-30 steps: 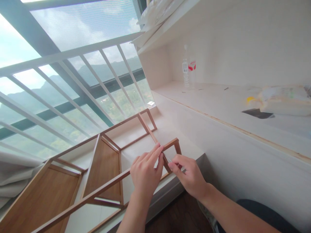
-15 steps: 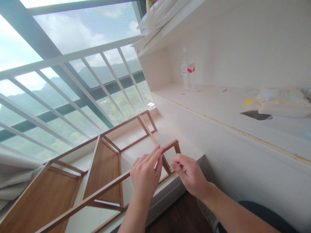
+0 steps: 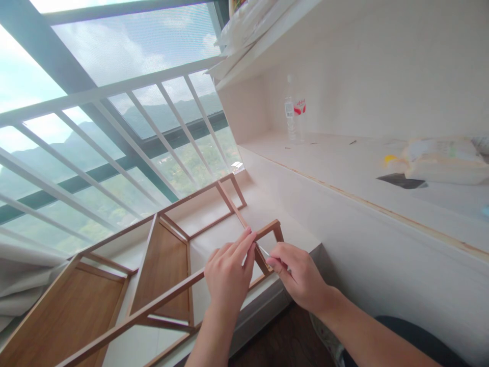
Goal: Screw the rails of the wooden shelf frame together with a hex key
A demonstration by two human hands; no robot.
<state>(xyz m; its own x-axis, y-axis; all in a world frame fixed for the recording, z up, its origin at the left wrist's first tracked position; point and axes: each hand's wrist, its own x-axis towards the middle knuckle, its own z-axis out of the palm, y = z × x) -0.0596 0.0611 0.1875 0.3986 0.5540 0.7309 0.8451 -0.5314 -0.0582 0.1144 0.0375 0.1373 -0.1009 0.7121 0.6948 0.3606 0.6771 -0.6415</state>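
A brown wooden shelf frame (image 3: 168,297) lies tilted on a pale ledge below the window, with two brown panels (image 3: 162,260) set across it. My left hand (image 3: 231,270) is closed around its near rail, close to the right end, fingertips by a joint with a crosspiece. In a pinch, my right hand (image 3: 300,270) holds a slim metal driver tool (image 3: 263,250). Its thin shaft runs up and left to the rail beside my left fingertips. The fingers hide its handle end, and its tip's exact contact cannot be made out.
White railing bars (image 3: 160,107) stand before the window. On the white shelf (image 3: 336,163) to the right are a clear bottle (image 3: 296,120), a few small dark pieces and a soft plastic packet (image 3: 443,158). A grey curtain (image 3: 30,280) hangs at the left.
My right hand has shifted very slightly left, its fingers turned a little around the driver tool. The left hand and the frame look unmoved.
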